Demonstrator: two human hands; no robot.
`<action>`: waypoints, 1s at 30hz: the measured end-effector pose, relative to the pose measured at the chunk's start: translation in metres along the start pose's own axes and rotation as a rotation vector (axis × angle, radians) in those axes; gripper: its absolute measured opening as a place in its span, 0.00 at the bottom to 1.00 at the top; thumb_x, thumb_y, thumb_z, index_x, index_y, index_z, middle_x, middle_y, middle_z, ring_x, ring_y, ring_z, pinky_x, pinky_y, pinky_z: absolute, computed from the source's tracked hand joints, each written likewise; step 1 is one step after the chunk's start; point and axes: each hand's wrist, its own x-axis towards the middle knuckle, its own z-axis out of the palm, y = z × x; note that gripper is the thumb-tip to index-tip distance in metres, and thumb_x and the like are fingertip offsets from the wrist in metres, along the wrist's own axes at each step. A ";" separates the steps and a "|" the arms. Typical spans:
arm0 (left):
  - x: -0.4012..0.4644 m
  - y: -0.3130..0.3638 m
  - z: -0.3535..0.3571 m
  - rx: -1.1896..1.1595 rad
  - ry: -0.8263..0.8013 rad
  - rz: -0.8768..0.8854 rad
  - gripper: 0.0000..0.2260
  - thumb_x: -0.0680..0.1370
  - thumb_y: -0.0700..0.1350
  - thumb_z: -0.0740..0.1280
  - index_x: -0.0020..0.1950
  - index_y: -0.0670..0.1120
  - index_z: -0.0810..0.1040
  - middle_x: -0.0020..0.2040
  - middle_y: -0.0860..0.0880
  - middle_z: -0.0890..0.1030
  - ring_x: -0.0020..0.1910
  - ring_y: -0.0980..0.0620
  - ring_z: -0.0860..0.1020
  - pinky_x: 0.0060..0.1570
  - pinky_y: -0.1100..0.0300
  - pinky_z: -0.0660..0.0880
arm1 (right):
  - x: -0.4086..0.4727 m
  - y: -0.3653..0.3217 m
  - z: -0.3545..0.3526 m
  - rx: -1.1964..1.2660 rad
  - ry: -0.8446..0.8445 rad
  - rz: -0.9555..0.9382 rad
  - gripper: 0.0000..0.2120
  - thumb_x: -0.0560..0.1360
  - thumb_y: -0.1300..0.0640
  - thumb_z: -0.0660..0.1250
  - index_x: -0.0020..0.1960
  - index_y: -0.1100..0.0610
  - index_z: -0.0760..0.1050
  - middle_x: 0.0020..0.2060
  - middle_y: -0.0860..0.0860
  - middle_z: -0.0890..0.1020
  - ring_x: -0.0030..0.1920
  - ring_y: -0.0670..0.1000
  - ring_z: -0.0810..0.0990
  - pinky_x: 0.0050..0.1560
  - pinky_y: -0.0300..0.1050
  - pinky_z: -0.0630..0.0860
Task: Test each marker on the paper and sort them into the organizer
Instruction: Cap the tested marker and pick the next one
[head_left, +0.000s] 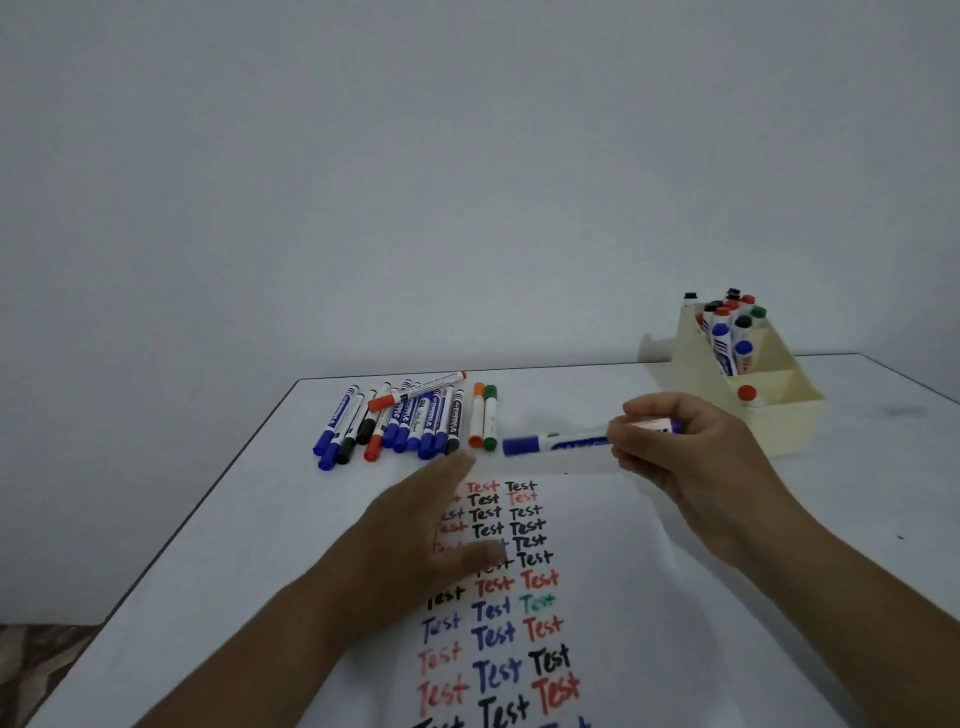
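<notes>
While the right hand (691, 457) curls its fingers (631, 439) around a capped blue-and-white marker (556, 442) above the white paper's (613, 597) far edge, the left hand (415, 540) rests with fingers straight and slightly apart on the written "Test" rows. Loose markers (405, 421) lie near the tabletop's (249, 519) far edge; the cream plastic organizer (763, 384) stands at its far right corner.

I see two bare forearms reaching in from the bottom edge, with no sleeves showing on either. The left hand (415, 525) and right hand (691, 457) wear no gloves, rings, or watch that I can make out.
</notes>
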 end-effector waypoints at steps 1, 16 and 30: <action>0.000 0.006 -0.001 -0.005 0.071 0.010 0.42 0.68 0.74 0.64 0.76 0.66 0.48 0.76 0.63 0.56 0.73 0.60 0.60 0.68 0.56 0.66 | -0.003 0.004 -0.001 0.025 -0.008 0.024 0.19 0.61 0.61 0.77 0.51 0.61 0.80 0.42 0.58 0.86 0.42 0.56 0.85 0.44 0.43 0.82; 0.002 0.044 0.014 0.117 0.216 0.044 0.20 0.81 0.59 0.51 0.70 0.53 0.67 0.53 0.58 0.74 0.48 0.62 0.71 0.46 0.71 0.65 | -0.032 0.014 0.034 0.285 -0.225 0.181 0.16 0.66 0.63 0.71 0.53 0.63 0.82 0.46 0.60 0.86 0.41 0.53 0.86 0.42 0.40 0.83; -0.001 0.040 0.013 -0.114 0.264 0.134 0.23 0.75 0.65 0.51 0.64 0.58 0.72 0.36 0.57 0.78 0.40 0.62 0.77 0.37 0.70 0.73 | -0.038 0.024 0.039 0.036 -0.216 -0.044 0.14 0.68 0.53 0.66 0.51 0.56 0.82 0.44 0.55 0.87 0.42 0.50 0.83 0.46 0.41 0.82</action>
